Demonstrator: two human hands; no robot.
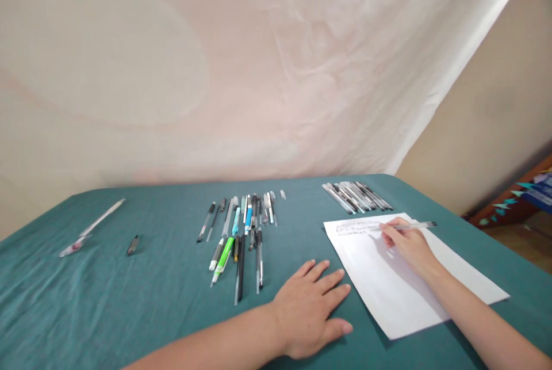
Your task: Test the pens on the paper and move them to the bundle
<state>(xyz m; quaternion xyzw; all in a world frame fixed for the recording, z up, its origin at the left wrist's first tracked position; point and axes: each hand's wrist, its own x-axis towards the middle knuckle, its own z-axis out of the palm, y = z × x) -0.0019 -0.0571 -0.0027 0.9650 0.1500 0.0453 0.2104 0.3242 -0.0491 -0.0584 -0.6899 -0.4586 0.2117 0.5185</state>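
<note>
2 bare forearms (233, 340) taper to a bare left hand (308, 312) and right hand (409, 249).

- Small dark handwriting (356, 227) on white paper sheet (388, 283): illegible at this size.
- Slim clear pen with dark end (418, 225): lower part covered by the right hand (399, 240); tip indistinct.
- Bare left forearm (224, 341): cut by bottom edge.
- Bare right forearm (483, 318): cut at lower right corner.
- Blue patterned object (538, 193): cut by right edge, unidentifiable.
</note>
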